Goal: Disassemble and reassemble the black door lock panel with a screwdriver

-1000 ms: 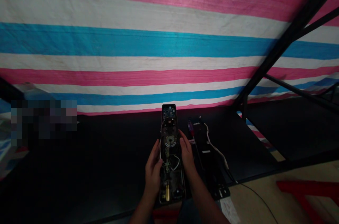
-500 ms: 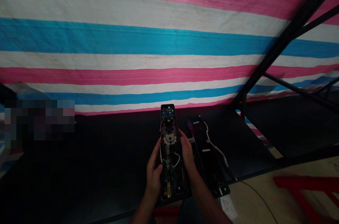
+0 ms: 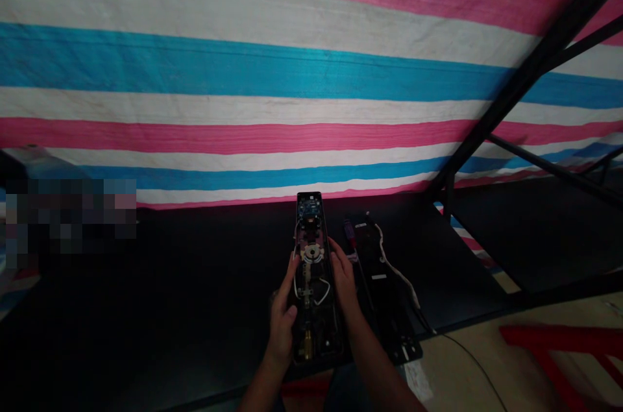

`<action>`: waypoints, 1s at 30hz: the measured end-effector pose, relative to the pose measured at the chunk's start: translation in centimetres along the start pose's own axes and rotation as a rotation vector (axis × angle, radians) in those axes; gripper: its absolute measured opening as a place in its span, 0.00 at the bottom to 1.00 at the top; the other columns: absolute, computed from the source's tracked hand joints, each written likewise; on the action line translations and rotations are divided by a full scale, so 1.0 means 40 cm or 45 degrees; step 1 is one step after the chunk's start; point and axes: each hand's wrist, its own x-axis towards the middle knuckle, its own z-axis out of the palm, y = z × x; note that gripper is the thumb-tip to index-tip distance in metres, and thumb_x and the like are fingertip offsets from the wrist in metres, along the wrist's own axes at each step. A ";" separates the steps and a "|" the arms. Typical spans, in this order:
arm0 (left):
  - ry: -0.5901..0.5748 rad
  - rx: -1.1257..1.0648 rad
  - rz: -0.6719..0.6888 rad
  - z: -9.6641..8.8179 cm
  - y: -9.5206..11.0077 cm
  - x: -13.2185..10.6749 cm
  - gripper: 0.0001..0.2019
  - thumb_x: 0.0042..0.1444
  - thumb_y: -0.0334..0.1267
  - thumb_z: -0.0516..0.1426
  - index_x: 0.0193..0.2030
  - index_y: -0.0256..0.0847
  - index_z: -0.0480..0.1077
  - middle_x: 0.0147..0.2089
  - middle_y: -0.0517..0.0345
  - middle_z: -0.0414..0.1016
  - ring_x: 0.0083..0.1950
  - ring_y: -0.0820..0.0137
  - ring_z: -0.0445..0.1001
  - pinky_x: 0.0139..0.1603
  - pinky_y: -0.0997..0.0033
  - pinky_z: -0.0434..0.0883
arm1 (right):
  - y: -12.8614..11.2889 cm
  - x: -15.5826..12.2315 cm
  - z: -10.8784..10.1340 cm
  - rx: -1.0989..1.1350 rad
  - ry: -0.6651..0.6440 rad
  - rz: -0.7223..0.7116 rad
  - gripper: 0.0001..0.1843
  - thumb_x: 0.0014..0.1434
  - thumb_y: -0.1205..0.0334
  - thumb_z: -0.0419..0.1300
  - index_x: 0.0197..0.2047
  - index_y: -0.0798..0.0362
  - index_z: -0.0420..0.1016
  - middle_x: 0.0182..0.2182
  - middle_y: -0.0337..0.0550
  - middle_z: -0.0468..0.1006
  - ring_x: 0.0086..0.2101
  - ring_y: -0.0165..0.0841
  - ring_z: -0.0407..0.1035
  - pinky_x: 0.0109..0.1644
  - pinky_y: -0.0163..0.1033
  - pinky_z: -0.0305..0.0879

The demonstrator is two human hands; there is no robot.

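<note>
A long black electronic door lock panel [image 3: 315, 308] lies lengthwise before me with its inside facing up. It shows a blue circuit board at the far end, a round metal part in the middle, white wires and a brass-coloured piece near me. My left hand [image 3: 282, 321] grips its left edge, thumb over the rim. My right hand [image 3: 343, 279] holds the right edge with fingers along the side. Right of it lies a black back plate [image 3: 377, 263] with white labels and a pale cable [image 3: 396, 272]. A screwdriver with a purple-red handle [image 3: 349, 231] rests beside that plate.
A black table [image 3: 195, 282] carries everything. Behind it hangs a striped tarp [image 3: 243, 133], with a black metal frame [image 3: 487, 117] at the right. A red metal stand [image 3: 559, 339] is on the floor at lower right. A blurred patch covers the far left.
The view has shifted slightly. Both hands keep their hold on the lock panel, and its near end has swung slightly to the left.
</note>
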 end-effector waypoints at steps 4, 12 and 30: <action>-0.040 -0.006 0.099 0.007 0.009 -0.001 0.39 0.54 0.66 0.58 0.69 0.48 0.66 0.78 0.55 0.51 0.77 0.48 0.48 0.75 0.53 0.54 | -0.002 0.000 -0.002 0.017 -0.013 0.032 0.29 0.59 0.41 0.60 0.57 0.50 0.78 0.58 0.46 0.77 0.60 0.44 0.68 0.67 0.50 0.60; 0.024 -0.028 0.126 0.014 0.012 -0.008 0.37 0.55 0.65 0.58 0.67 0.47 0.68 0.77 0.52 0.53 0.77 0.48 0.49 0.74 0.51 0.54 | 0.001 -0.005 -0.001 0.036 -0.050 -0.038 0.28 0.61 0.41 0.59 0.57 0.49 0.78 0.58 0.45 0.77 0.60 0.42 0.68 0.67 0.49 0.60; 0.099 0.010 0.138 0.020 0.021 -0.010 0.32 0.61 0.60 0.55 0.66 0.43 0.67 0.71 0.46 0.64 0.72 0.49 0.61 0.71 0.53 0.61 | 0.010 0.001 -0.003 0.083 -0.060 0.002 0.27 0.60 0.45 0.61 0.57 0.50 0.78 0.59 0.47 0.76 0.61 0.44 0.67 0.67 0.51 0.59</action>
